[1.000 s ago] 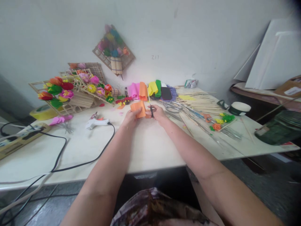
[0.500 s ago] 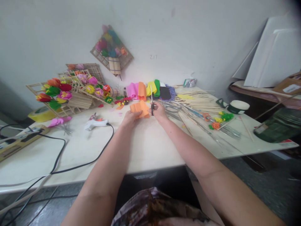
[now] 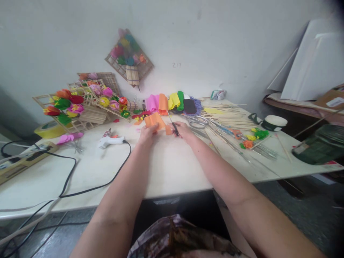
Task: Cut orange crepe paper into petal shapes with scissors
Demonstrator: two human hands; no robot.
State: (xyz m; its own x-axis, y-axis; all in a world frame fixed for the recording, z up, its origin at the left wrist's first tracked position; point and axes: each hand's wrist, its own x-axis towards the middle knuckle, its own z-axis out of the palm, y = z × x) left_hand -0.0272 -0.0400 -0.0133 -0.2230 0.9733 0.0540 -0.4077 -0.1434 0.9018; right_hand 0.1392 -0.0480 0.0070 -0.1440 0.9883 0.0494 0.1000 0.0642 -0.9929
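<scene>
My left hand pinches a folded piece of orange crepe paper above the white table. Scissors with black handles are in my right hand, their blades pointing up and away to the left. A smaller orange paper piece shows at the fingertips of my right hand, apart from the larger one. Behind my hands stand crepe paper rolls: a pink one, an orange one and a yellow one.
To the left lies a white glue gun with its black cord. Wooden frames with paper flowers stand farther left, near a power strip. Thin sticks, larger scissors and a green jar are on the right.
The scissors have tilted left, and a small orange piece now shows apart beside them. The larger orange paper has shifted slightly left with my left hand.
</scene>
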